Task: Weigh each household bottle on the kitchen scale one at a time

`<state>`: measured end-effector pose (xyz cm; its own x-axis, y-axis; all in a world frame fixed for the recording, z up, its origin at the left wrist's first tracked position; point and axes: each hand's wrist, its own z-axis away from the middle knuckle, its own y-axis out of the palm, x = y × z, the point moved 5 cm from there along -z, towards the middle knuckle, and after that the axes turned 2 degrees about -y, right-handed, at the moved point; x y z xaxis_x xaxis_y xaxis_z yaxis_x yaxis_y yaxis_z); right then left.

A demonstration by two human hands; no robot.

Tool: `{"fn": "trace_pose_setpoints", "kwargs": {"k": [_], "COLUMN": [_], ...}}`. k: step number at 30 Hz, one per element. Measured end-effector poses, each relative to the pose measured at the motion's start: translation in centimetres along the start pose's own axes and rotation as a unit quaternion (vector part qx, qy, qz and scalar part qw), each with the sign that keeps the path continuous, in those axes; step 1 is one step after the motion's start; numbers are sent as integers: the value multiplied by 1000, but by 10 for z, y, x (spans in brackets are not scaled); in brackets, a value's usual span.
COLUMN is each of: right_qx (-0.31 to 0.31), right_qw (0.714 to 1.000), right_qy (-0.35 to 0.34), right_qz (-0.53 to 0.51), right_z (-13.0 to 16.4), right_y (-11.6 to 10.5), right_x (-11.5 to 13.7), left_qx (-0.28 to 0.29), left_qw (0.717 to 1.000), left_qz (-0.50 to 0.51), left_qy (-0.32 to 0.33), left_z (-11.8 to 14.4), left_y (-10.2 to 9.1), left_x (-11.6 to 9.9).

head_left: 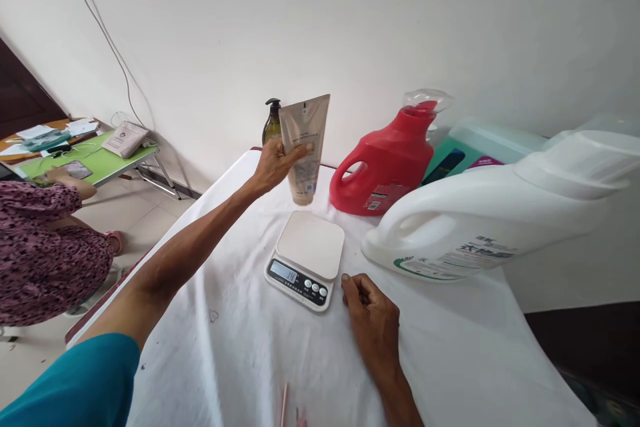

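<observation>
My left hand [280, 163] is wrapped round a beige squeeze tube [309, 123], which is upright, cap down, over the far edge of the digital kitchen scale [310, 247]. The tube's cap looks just above the cloth behind the scale; I cannot tell whether it touches. Nothing lies on the white weighing plate, and the display is lit with small digits. Beside the scale's right front corner rests my right hand [373, 313], its fingers curled in with nothing visible in them. Behind the tube, a dark green pump bottle [272, 123] is partly hidden.
A red detergent jug [387, 160], a large white detergent jug [465, 233] and a teal container [480, 140] fill the right side. Thin pink sticks [284, 405] lie at the near edge of the white tablecloth [230, 340]. At left, a person [50, 247] sits by a green table [110, 163].
</observation>
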<state>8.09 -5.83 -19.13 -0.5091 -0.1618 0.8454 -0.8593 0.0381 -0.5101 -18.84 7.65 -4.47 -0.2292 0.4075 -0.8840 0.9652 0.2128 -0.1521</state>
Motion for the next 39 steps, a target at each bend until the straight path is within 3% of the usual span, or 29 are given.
{"fn": "trace_pose_setpoints", "kwargs": {"k": [4,10,19,27,30,34,37,39], "right_qx": [2,-3,-11,-12,-14,-14,-13,-11], "right_qw": [1000,999,1000,1000,1000,999,999,999], "right_qy": [9,16,4,6,10,20,32,33], "right_qz": [-19,-34,-23,-28,-26,-25,-32,-33], "right_z": [1,2,1,2,2,3,4,3], "right_y": [-1,-2,-2,-3,-3,-2,-1,-1], "right_x": [3,4,4,5,6,6,6,5], "left_qx": [82,125,107,114,33,-117,-150,-147], "left_qw": [996,992,993,993,999,984,973,971], "left_qz": [31,1,-34,-20,9,39,39,33], "left_qy": [2,-30,-37,-12,-29,-125,-173,-185], "left_z": [41,73,78,90,94,108,123,130], "left_y": [23,42,41,30,11,-15,-25,-29], "left_x": [-27,-29,-17,-32,-12,51,88,100]}}
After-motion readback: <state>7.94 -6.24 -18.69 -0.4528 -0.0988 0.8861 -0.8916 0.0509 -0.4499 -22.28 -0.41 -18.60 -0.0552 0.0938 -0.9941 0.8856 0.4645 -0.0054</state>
